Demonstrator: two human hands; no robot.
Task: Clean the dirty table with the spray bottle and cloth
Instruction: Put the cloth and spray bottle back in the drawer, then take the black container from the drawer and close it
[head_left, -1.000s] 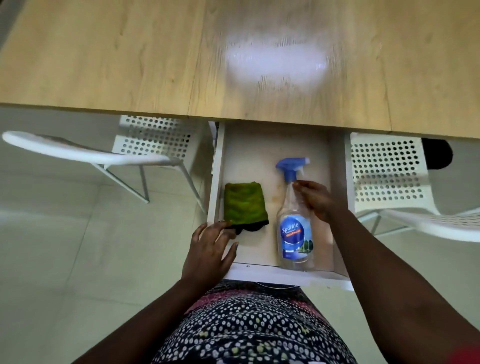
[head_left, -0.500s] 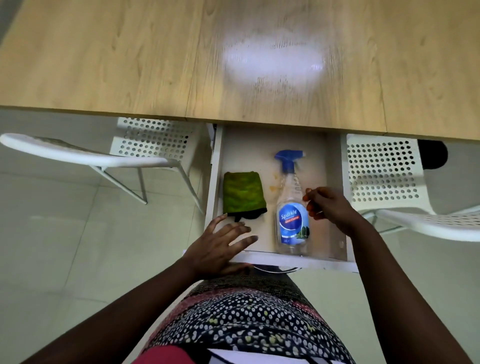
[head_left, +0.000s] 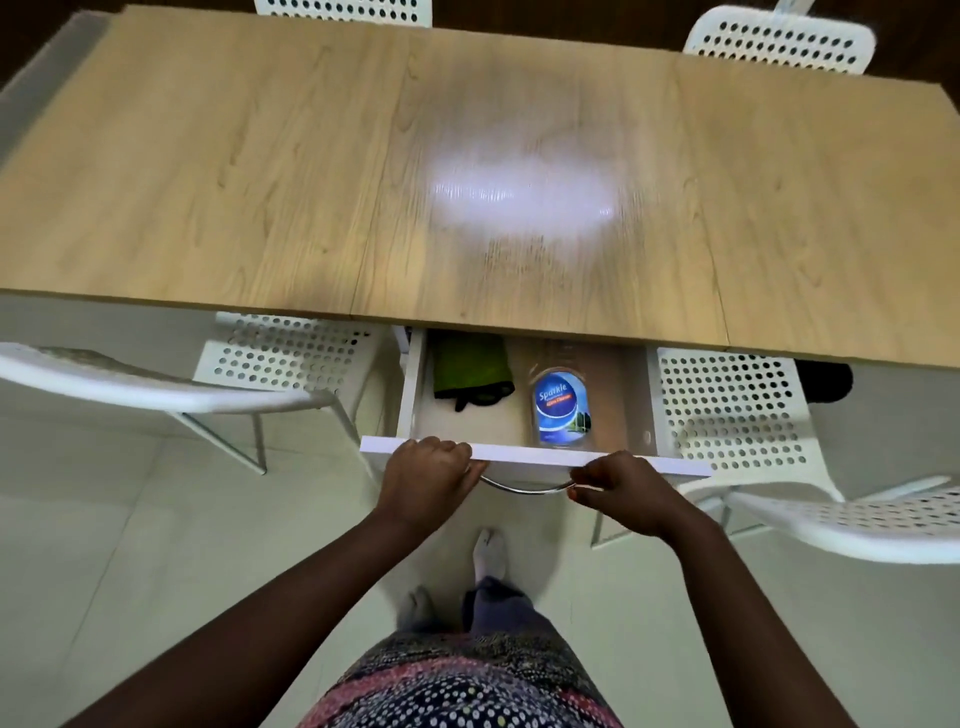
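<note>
A white drawer (head_left: 535, 457) stands partly open under the wooden table (head_left: 260, 171). Inside it lie a folded green cloth (head_left: 470, 366) on the left and a clear spray bottle (head_left: 561, 408) with a blue label on the right; the bottle's head is hidden under the table's edge. My left hand (head_left: 426, 480) grips the left end of the drawer's metal handle (head_left: 524, 488) and front edge. My right hand (head_left: 621, 491) pinches the handle's right end. A bright glare patch lies on the tabletop.
White perforated chairs stand left (head_left: 156, 384) and right (head_left: 737, 415) of the drawer, and two more at the table's far side (head_left: 779, 39). My feet in socks (head_left: 488, 551) stand on pale floor tiles below the drawer.
Both hands left the cloth and bottle and moved to the drawer's handle. The drawer has slid inward, so the bottle's head is now hidden. The view rose and shows the whole table.
</note>
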